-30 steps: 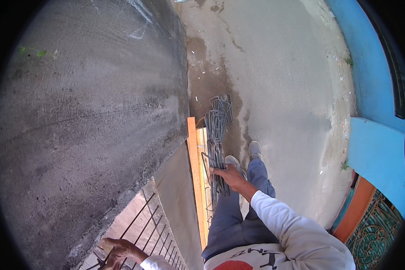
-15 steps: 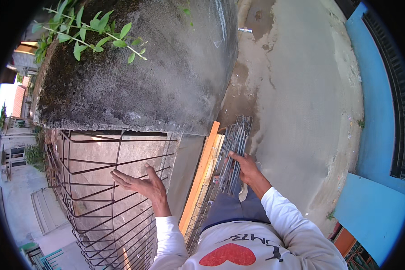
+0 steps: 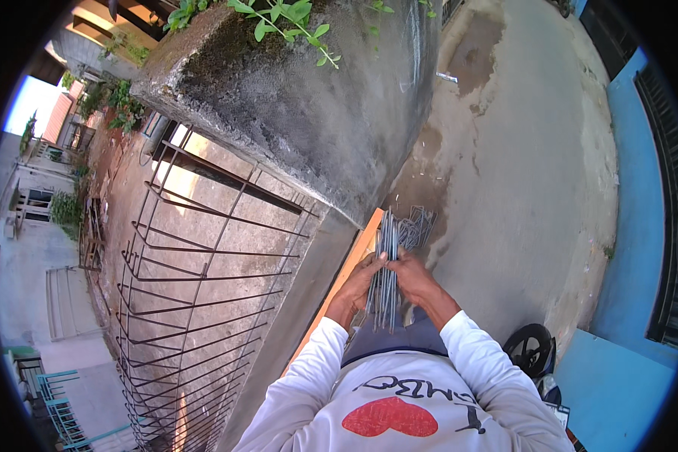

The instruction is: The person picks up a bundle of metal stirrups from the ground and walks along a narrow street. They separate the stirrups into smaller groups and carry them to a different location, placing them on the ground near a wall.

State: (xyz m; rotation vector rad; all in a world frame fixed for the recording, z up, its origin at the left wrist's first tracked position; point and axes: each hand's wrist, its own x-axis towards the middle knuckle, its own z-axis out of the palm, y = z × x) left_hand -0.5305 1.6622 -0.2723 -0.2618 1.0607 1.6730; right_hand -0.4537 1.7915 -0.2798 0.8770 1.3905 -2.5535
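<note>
Clasping slender, bent metal rods (image 3: 385,305), left grip (image 3: 358,284) and right grip (image 3: 416,279) flank them.

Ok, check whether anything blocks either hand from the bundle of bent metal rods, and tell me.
Nothing visible does: the left hand and right hand are both on the bundle of bent metal rods, one from each side. The orange board shows behind the left hand, and the rebar cage stands farther left; neither comes between.
</note>
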